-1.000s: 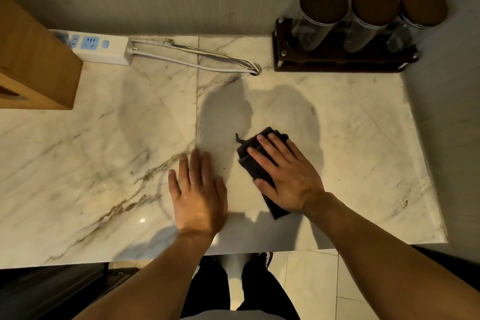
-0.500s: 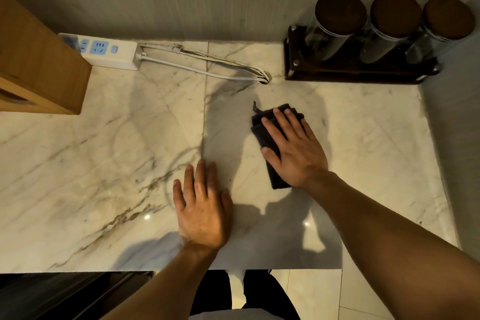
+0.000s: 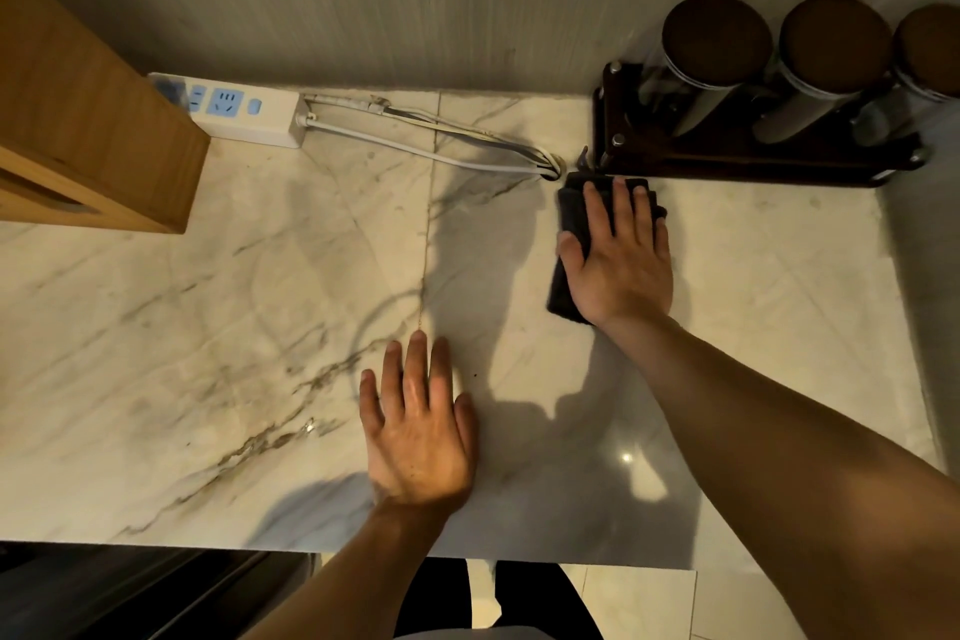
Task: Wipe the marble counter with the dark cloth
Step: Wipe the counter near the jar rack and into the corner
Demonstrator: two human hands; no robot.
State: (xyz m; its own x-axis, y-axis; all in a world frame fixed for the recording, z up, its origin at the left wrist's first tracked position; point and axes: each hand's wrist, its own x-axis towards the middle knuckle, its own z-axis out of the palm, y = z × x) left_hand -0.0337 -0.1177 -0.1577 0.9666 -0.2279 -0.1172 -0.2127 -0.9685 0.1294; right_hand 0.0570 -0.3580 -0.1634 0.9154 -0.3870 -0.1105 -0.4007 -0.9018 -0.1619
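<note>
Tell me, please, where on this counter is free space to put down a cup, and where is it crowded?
Free: the wide marble counter between the wooden box and the left hand, and the strip right of the right hand up to the side wall. Crowded: the back edge, with the power strip, its cables, the jar rack and the dark cloth.

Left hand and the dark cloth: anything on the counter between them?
No. In the head view, only bare marble counter, shadowed, separates the left hand from the dark cloth, which lies under the right hand.
</note>
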